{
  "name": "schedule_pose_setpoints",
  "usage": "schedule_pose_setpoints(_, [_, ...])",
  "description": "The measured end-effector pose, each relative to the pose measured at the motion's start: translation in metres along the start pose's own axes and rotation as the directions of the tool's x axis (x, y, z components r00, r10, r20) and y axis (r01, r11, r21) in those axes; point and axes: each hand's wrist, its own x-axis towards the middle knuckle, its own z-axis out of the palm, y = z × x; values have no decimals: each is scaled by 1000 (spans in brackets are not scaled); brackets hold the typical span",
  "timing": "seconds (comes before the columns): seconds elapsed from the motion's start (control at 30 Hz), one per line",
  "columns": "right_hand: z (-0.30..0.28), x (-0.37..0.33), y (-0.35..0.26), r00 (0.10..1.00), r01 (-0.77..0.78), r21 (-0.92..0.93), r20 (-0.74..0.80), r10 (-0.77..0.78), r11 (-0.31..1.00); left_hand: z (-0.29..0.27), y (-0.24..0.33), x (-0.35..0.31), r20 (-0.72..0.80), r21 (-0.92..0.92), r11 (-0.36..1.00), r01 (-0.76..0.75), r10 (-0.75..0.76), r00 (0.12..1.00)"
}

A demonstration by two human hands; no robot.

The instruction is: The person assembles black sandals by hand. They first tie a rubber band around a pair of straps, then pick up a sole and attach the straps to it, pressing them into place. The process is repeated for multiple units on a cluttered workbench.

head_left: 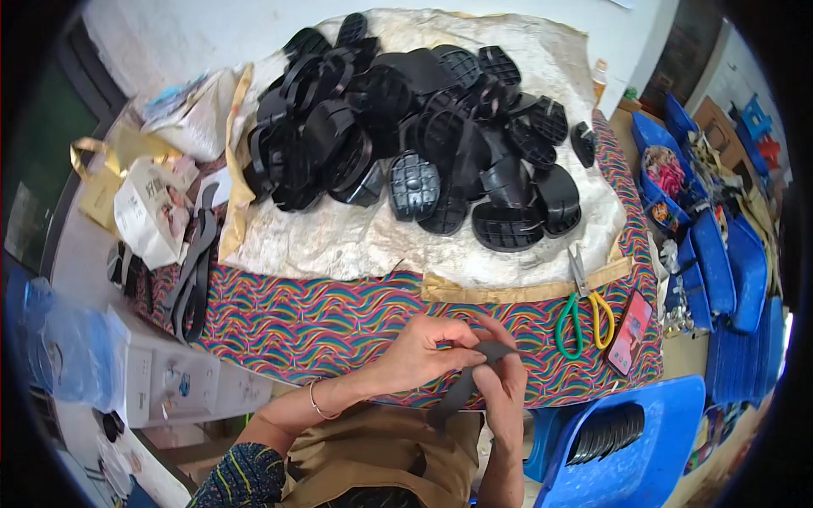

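Note:
Both hands pinch a dark grey strap [458, 394] above the near edge of the table. My left hand [430, 351] has thumb and fingers closed on its upper end. Close beside it, my right hand [505, 378] grips the same end with thumb and bent fingers. The strap's lower end hangs down in front of a brown apron [373, 449]. Beyond the hands, a heap of black slippers [414, 188] lies on a stained white sack, several of them turned with their gridded soles up. Scissors [577, 313] with green and yellow handles lie to the right of the hands.
A phone [630, 333] lies near the table's right edge. A blue tub [669, 423] below holds a stack of dark strips [605, 433]. Long dark straps [196, 271] and paper bags [151, 216] are at the left. Blue bins [716, 262] stand at the far right.

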Motion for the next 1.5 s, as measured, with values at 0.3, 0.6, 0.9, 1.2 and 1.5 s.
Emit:
schedule_pose_setpoints(0.3, [-30,16,40,959,-43,495,-223,175,868,-18,6,80,-64,413,893,-177,222,973])
schedule_pose_setpoints(0.6, [-37,12,47,971,-73,481,-166,172,874,-30,-20,204,302,910,156,-385,388,871])
schedule_pose_setpoints(0.9, [-42,11,49,972,-106,498,-132,195,861,-50,7,244,244,758,567,-323,213,946])
schedule_pose_setpoints(1.2, [-44,12,46,969,-112,487,-138,203,866,-44,0,278,24,499,813,-300,333,943])
schedule_pose_setpoints(1.5, [-43,16,47,969,-114,511,-133,209,852,0,-6,298,243,835,241,-495,646,724])
